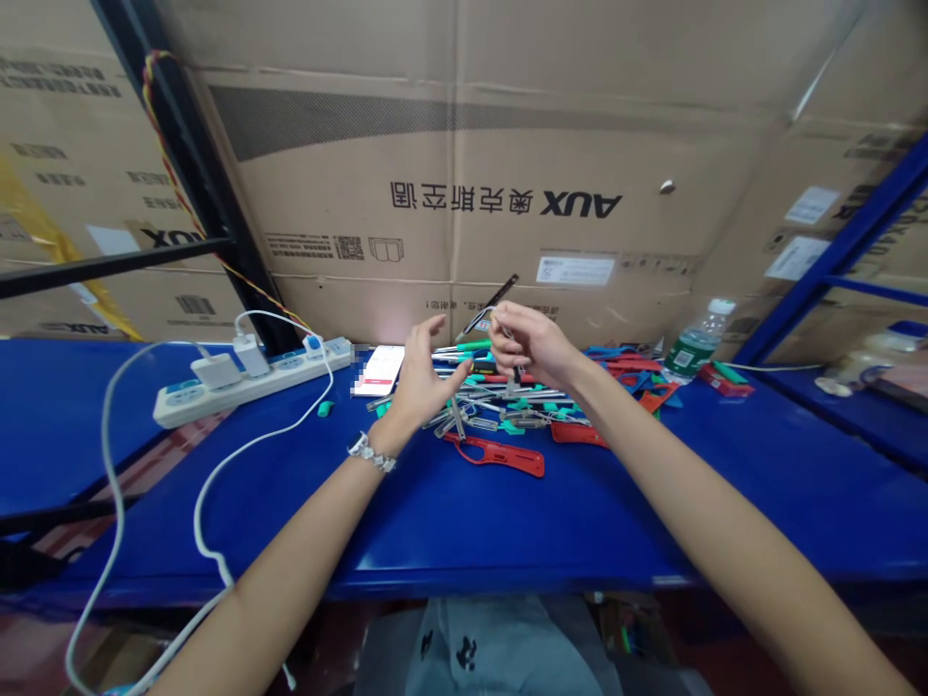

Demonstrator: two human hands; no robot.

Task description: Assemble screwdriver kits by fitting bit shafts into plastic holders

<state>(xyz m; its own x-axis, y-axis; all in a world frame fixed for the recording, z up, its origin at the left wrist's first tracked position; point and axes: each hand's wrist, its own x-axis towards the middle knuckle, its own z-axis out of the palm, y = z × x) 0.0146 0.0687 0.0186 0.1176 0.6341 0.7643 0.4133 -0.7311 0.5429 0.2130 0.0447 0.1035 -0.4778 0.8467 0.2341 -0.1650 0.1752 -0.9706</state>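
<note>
Raised over the pile, my right hand [533,343] is closed in a pinch. From its fingertips a thin dark metal tube [500,292] slants up to the right, with a pale thin wire beside it; the gripped end is hidden. My left hand [424,372] has its fingers spread and holds nothing visible, at the left side of the pile. Between and below both hands lie many loose metal rods with green ends [518,406]. In front rest a red plastic handle shell [507,456] and a second red shell [576,434], partly behind my right forearm.
A lit phone [381,370] lies left of the pile. Further left is a white power strip [250,383] with chargers and a looping white cable [207,493]. A water bottle [700,340] stands at right, near red and blue parts. Cardboard boxes [449,261] rise behind the blue table [507,532].
</note>
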